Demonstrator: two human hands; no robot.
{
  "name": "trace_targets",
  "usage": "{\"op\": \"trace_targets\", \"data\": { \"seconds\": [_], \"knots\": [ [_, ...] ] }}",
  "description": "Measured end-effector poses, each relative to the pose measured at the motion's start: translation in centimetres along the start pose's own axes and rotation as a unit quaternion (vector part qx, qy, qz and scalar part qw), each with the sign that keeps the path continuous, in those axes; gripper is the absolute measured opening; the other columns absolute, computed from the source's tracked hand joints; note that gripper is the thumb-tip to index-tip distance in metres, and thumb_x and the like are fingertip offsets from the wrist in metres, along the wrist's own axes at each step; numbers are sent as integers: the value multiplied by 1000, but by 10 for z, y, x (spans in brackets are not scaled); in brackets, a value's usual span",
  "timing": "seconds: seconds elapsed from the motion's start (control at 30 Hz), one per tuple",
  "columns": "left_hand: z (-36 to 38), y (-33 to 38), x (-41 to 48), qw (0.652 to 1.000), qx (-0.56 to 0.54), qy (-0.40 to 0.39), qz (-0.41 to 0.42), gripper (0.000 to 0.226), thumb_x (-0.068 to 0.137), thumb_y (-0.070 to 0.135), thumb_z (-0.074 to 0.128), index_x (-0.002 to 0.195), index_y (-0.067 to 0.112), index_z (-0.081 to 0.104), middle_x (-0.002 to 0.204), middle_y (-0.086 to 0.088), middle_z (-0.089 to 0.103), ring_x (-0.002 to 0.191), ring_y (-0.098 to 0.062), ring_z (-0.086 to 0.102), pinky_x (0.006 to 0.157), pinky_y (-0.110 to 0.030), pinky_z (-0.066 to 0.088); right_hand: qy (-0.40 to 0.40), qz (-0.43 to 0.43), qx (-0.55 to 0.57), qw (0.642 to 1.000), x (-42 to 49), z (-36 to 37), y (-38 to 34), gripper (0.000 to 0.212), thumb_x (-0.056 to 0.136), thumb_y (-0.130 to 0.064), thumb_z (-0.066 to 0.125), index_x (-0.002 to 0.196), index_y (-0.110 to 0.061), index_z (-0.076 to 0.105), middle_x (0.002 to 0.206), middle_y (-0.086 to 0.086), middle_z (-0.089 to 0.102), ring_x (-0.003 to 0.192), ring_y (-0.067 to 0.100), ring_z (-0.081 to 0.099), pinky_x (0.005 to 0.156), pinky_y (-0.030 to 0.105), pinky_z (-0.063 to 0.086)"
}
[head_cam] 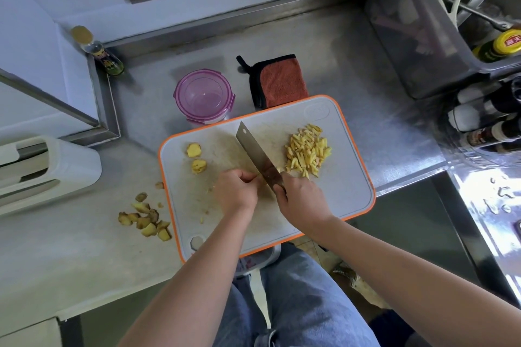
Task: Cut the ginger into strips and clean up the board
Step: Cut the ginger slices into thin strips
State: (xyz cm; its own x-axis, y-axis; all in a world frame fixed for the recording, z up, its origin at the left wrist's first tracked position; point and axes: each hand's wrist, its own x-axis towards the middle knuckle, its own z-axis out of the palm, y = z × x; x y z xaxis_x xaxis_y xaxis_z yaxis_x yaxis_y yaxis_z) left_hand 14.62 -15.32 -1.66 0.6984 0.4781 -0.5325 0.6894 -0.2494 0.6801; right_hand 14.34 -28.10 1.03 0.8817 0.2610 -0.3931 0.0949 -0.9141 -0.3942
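— What's on your feed? Where's the ginger?
— Most of it I see as a heap of ginger strips (307, 151) on the right half of the cutting board (338, 194). Two uncut ginger chunks (194, 150) lie near the board's left edge, one just beside the other. There are peel scraps (146, 220) on the bench (84, 256), just off the board's left side.
— And the hands?
— The right hand (300, 196) is wrapped round the handle of the knife (253, 149). The blade runs away from the body across the board's middle, between chunks and strips. The left hand (236, 191) sits against the blade's left face, fingers curled under. I can't tell whether they pin anything, because that part is hidden.
— Anything behind?
— A purple-lidded container (204, 96) at the board's far edge, and an orange cloth (282, 82) beside it.
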Motion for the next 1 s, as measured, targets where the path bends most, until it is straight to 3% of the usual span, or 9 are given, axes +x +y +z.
{"op": "trace_targets", "data": {
  "seconds": [0.07,0.17,0.3,0.43,0.6,0.83,1.0],
  "knots": [
    [0,-1,0,1000,-2,0,-2,15,74,17,81,64,19,69,62,1,67,64,-22,67,63,-30,52,9,10,22,1000,2,1,-3,18,100,-29,41,86,-17,38,72,4,46,67,24,44,59,31,33],
    [-1,-3,1,1000,-5,-1,-14,20,73,18,81,62,21,65,60,1,66,61,-21,67,60,-27,49,35,30,78,996,8,-1,-6,17,98,-25,46,86,-13,47,72,6,48,67,27,47,57,33,35],
    [-1,-3,0,1000,-6,7,-10,11,74,22,80,68,18,72,60,1,68,60,-17,67,58,-25,50,49,20,95,994,12,-7,-4,21,96,-24,48,83,-8,48,66,9,51,64,33,53,54,37,43],
    [0,-3,-2,1000,7,14,-5,10,77,26,78,74,17,76,64,2,70,64,-15,68,60,-24,49,36,0,75,997,5,-10,-1,21,97,-25,46,79,-15,41,66,6,49,63,28,52,53,33,39],
    [-3,0,-4,1000,23,19,5,7,79,23,76,74,18,76,59,9,62,60,-9,60,51,-17,36,8,9,51,999,-3,-5,-1,20,99,-28,42,83,-15,42,71,5,49,66,25,48,57,30,32],
    [-2,0,-3,1000,18,14,8,4,79,19,76,76,16,76,64,5,65,60,-8,59,51,-12,35,0,10,30,1000,-3,2,-1,18,100,-28,40,86,-16,40,72,4,48,67,25,46,56,30,31],
    [1,-3,-2,999,20,25,6,7,77,22,77,72,17,74,64,1,69,63,-18,68,60,-26,50,22,9,19,1000,8,7,-8,22,100,-29,40,94,-10,49,76,9,51,71,31,51,58,32,33]
  ]
}}
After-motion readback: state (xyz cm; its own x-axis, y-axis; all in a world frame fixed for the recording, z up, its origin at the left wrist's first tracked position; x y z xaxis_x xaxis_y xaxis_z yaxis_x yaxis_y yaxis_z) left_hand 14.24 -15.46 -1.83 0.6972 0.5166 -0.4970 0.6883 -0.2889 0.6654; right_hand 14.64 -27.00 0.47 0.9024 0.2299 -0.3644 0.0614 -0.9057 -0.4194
